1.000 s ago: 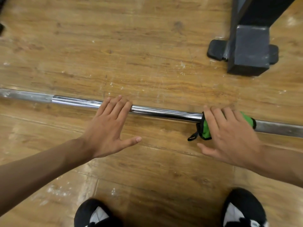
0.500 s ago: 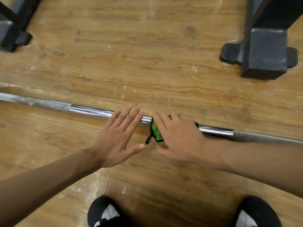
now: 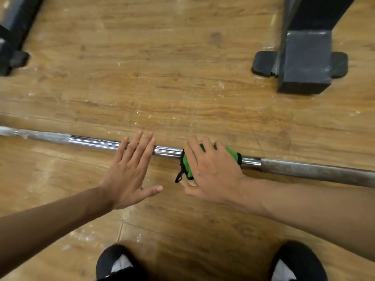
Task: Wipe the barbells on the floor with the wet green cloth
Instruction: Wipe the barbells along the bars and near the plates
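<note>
**Green cloth wrapped on the barbell's polished middle**

The barbell (image 3: pixel 97 141) lies flat on the wooden floor (image 3: pixel 182 57). The green cloth (image 3: pixel 187 165) drapes over its shiny section, and the right hand (image 3: pixel 211 169) curls over it, thumb on the near side. Just left along the bar, the left hand (image 3: pixel 129 173) rests with fingers straight and spread. The bar looks heavy, stiff and slick, and likely to roll unless steadied. The cloth is soft and wraps easily. Both bar ends run out of view, and its underside is hidden. A dark rack foot (image 3: pixel 304 63) stands beyond the bar.
</note>
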### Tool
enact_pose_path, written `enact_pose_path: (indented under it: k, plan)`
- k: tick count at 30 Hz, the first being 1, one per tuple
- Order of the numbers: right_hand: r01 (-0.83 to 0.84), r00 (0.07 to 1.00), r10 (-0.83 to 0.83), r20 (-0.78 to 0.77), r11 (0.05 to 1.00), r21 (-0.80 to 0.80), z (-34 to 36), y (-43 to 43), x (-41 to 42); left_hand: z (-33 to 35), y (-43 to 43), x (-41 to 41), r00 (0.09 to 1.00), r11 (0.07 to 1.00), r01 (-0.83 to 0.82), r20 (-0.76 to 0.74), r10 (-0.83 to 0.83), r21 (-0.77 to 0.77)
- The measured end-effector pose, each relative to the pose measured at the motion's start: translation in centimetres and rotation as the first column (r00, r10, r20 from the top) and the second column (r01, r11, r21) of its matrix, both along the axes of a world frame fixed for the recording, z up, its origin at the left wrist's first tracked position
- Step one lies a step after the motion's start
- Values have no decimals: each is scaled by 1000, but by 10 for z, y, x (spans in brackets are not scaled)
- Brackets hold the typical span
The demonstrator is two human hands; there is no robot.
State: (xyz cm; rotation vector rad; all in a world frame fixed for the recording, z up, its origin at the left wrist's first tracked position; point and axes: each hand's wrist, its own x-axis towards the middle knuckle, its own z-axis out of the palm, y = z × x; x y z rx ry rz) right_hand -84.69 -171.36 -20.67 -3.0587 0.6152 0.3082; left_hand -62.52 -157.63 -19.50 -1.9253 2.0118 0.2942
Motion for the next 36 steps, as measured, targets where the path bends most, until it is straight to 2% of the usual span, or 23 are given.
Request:
enact_pose_path:
  k: [2,6,9,14,19,25,31,34,36]
  plan:
    - [-2,1000,2,-8,1000,17,2,3,16,2,-5,2,999,1000,-20,-27,20,0]
    - [-23,995,19,98,999,40,-2,-1,35,12,-15,7,993,997,-73,-89,72,-3]
    - [-5,993,2,121,1000,20,-7,-16,38,24,-18,16,987,991,-133,-91,133,6]
    - [27,999,-29,37,998,58,6,-18,46,43,-7,33,991,989,-110,-69,118,102]
    - [97,995,-97,-21,995,-7,15,-32,50,43,-19,57,999,993,-46,20,44,106]
    - [200,971,-197,-134,980,11,25,-27,45,56,-26,108,978,982,169,108,-178,84]
    - [428,887,-375,-269,886,180,36,-21,75,56,-41,152,979,976,195,39,-199,93]
    - [531,833,-488,-260,838,128,30,-10,90,37,-42,173,967,963,252,12,-254,94]
    - [567,817,-553,-162,822,51,24,-4,94,22,-45,186,958,954,288,-20,-287,82]
